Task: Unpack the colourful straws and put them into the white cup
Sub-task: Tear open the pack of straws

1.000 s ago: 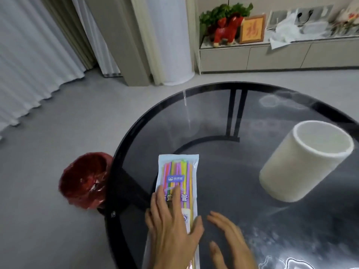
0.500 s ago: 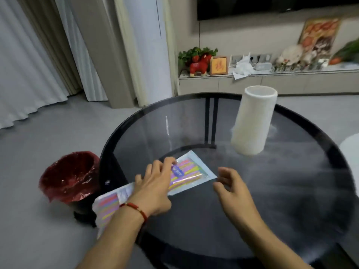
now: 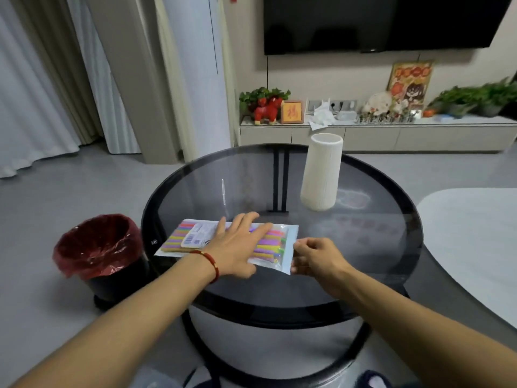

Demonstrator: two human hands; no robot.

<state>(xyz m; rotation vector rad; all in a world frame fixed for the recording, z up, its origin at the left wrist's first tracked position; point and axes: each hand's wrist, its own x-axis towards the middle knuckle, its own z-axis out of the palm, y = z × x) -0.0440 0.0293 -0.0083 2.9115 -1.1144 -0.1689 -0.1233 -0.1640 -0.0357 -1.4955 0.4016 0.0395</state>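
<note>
Round glass table (image 3: 363, 275), dark rim, bin with a red liner (image 3: 98, 245) on the floor just off its left edge. White cup (image 3: 321, 175) stands upright on the far side of the table, well apart from the pack. Straw pack (image 3: 193, 236) lies flat across the near-left part of the glass, long axis left-right, sealed. Judgement: light, thin plastic film over stiff straws, slick on glass, so it will slide unless pinned; best taken at the flat sealed margin on the right end, where there is film to tear. Left hand (image 3: 237, 250) lies flat on the pack's middle, fingers straight and spread, pressing it down. Right hand (image 3: 316, 259) sits at the right end, fingers curled, apparently pinching the film edge.
</note>
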